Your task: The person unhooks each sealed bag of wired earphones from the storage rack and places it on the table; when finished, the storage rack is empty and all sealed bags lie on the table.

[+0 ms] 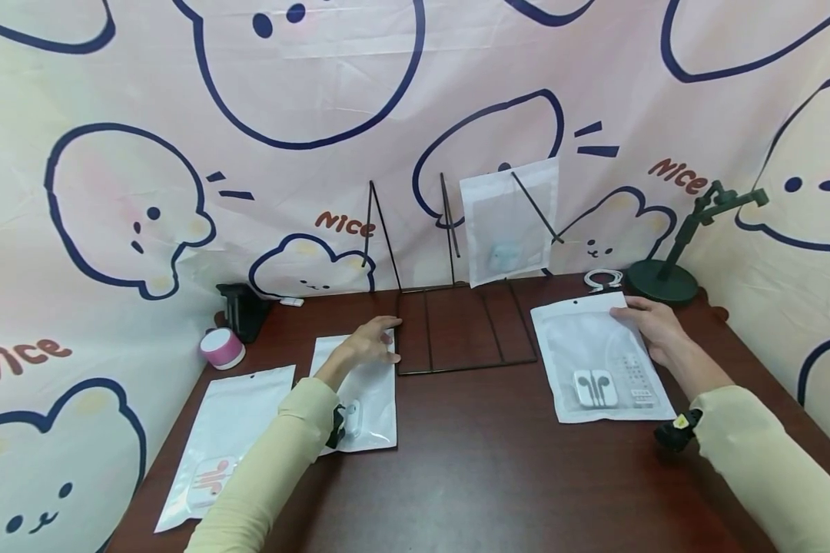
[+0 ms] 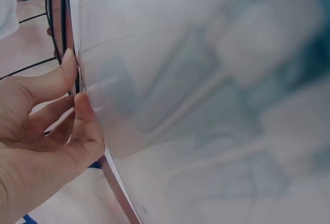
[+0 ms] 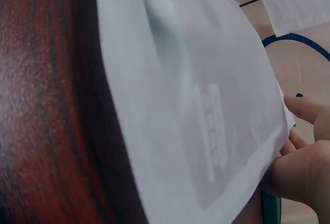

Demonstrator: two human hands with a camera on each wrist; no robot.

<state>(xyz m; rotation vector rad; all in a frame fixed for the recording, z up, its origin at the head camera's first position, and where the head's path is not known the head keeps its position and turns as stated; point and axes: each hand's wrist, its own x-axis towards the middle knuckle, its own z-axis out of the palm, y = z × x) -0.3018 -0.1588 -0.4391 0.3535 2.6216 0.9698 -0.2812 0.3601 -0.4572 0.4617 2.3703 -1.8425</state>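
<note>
- Right hand rests on the far right corner of the earphone bag, fingers curled under its edge, as if lifting it; the bag lies flat on the table, right of the wire rack.
- Left hand lies on the top edge of a second bag, fingers straight, touching the rack's base; no grip.
- One bag stands upright in the rack, leaning on a divider.
- Third bag lies far left.

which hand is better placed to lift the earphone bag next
Right, likely: the right hand already grips the top corner of the earphone bag. The left hand is far across the wire rack.
</note>
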